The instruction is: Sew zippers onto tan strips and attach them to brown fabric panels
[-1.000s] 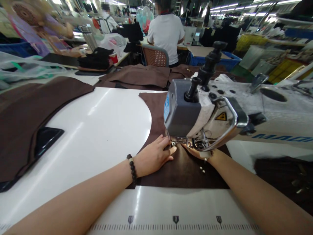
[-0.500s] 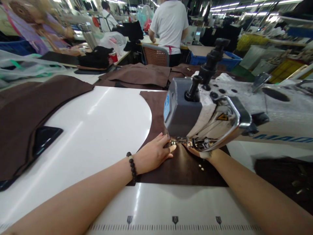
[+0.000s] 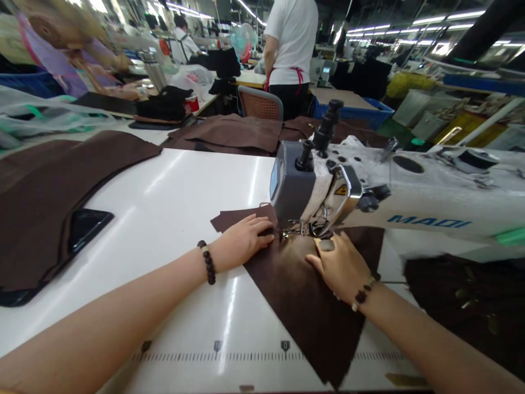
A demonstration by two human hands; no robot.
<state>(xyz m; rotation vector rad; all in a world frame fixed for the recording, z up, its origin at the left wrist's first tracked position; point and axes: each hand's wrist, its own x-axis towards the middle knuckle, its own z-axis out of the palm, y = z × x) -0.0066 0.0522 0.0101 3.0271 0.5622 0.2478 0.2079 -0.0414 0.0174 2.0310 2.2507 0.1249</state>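
Note:
A dark brown fabric piece [image 3: 303, 295] lies turned at an angle on the white table, one corner under the presser foot [image 3: 296, 230] of the sewing machine [image 3: 320, 189]. My left hand [image 3: 241, 241], with a bead bracelet on the wrist, presses flat on the fabric just left of the needle, fingers stretched out. On the fabric just in front of the foot my right hand [image 3: 342, 268] rests flat, its fingers spread toward the machine head.
More brown fabric [image 3: 53, 186] is draped at the left over a black tray [image 3: 84, 230]. Folded brown pieces [image 3: 233, 131] lie at the back. A ruler scale [image 3: 246, 355] runs along the table's front edge. A person in a white shirt [image 3: 291, 38] stands beyond.
The fabric has been swung round under the foot, so it now lies diagonally toward me. My right hand has come out from under the machine head and lies flat in view. The camera has pulled back.

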